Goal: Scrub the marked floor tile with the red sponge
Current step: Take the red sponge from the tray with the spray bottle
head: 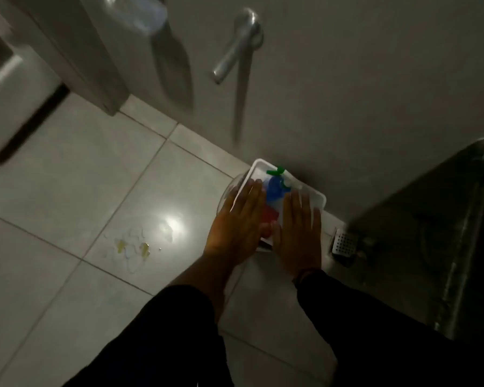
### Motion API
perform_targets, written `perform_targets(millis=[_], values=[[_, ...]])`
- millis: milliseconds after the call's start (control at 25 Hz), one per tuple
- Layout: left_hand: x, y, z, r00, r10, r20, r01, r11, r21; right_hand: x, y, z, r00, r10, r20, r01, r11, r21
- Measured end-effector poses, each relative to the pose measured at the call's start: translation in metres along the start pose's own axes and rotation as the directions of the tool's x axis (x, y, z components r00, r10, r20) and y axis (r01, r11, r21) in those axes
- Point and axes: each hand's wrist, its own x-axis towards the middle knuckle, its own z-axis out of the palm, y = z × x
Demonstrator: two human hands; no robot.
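While both lie flat and spread, the left hand (236, 222) and right hand (298, 233) hover over the white tray (316, 197), gripping nothing.

Pretty dim bathroom shot. There's a grey door (347, 79) with a metal lever handle (235, 48) taking up most of the top. A white tray (316, 199) sits on the floor right against it, with a blue thing (274, 188) and a green cap (275, 171) inside, and a clear bowl (229, 191) touching its left side. Small metal floor drain (345, 243) just right of the tray. Toilet (9, 101) off in the top-left corner.
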Motion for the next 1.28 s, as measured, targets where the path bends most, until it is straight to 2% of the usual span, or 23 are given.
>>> perform_targets(millis=[80,200,280,320,360,440,520,600,720,800,880,1000,1040,1120,1200,1280], values=[[0.025,0.004,0.039,0.997,-0.029,0.073,0.032,0.999,-0.036,0.017,0.008,0.042,0.992,0.033,0.121,-0.039,0.998,0.046],[0.064,0.013,0.086,0.979,-0.164,0.123,0.182,0.970,-0.159,0.045,0.014,0.093,0.955,0.085,0.283,-0.121,0.987,0.110],[0.091,0.020,0.111,0.925,-0.309,0.220,0.359,0.900,-0.248,0.064,0.017,0.121,0.918,0.200,0.344,-0.278,0.941,0.195],[0.104,0.021,0.121,0.890,-0.364,0.274,0.430,0.871,-0.238,0.075,0.018,0.132,0.876,0.277,0.394,-0.387,0.892,0.234],[0.115,0.021,0.130,0.850,-0.413,0.326,0.493,0.842,-0.219,0.085,0.020,0.143,0.818,0.356,0.452,-0.509,0.815,0.277],[0.132,0.020,0.144,0.782,-0.497,0.376,0.592,0.781,-0.199,0.100,0.023,0.161,0.698,0.432,0.571,-0.696,0.594,0.403],[0.144,0.019,0.155,0.756,-0.554,0.349,0.640,0.738,-0.212,0.107,0.025,0.178,0.641,0.456,0.617,-0.767,0.355,0.535],[0.153,0.014,0.161,0.744,-0.565,0.357,0.667,0.665,-0.337,0.112,0.031,0.189,0.613,0.476,0.631,-0.767,0.166,0.620],[0.153,0.007,0.156,0.740,-0.550,0.386,0.668,0.538,-0.514,0.110,0.035,0.180,0.647,0.396,0.652,-0.709,-0.004,0.706],[0.140,0.007,0.140,0.745,-0.565,0.355,0.638,0.450,-0.625,0.102,0.032,0.158,0.637,0.365,0.679,-0.668,-0.177,0.722],[0.116,0.006,0.119,0.768,-0.553,0.323,0.544,0.298,-0.784,0.087,0.023,0.130,0.641,0.305,0.704,-0.649,-0.273,0.710],[0.060,-0.015,0.087,0.830,-0.463,0.311,0.381,0.063,-0.922,0.055,-0.002,0.084,0.659,0.093,0.747,-0.690,-0.322,0.648],[0.037,-0.028,0.080,0.855,-0.430,0.290,0.335,0.031,-0.942,0.043,-0.013,0.069,0.649,-0.009,0.760,-0.718,-0.339,0.608],[-0.011,-0.061,0.076,0.881,-0.419,0.221,0.262,0.044,-0.964,0.019,-0.043,0.049,0.635,-0.180,0.751,-0.756,-0.346,0.556],[-0.057,-0.097,0.084,0.845,-0.501,0.187,0.248,0.057,-0.967,0.002,-0.078,0.047,0.631,-0.256,0.732,-0.771,-0.316,0.553],[-0.108,-0.140,0.111,0.731,-0.647,0.215,0.293,0.013,-0.956,-0.008,-0.125,0.062,0.613,-0.305,0.729,-0.790,-0.242,0.563]])
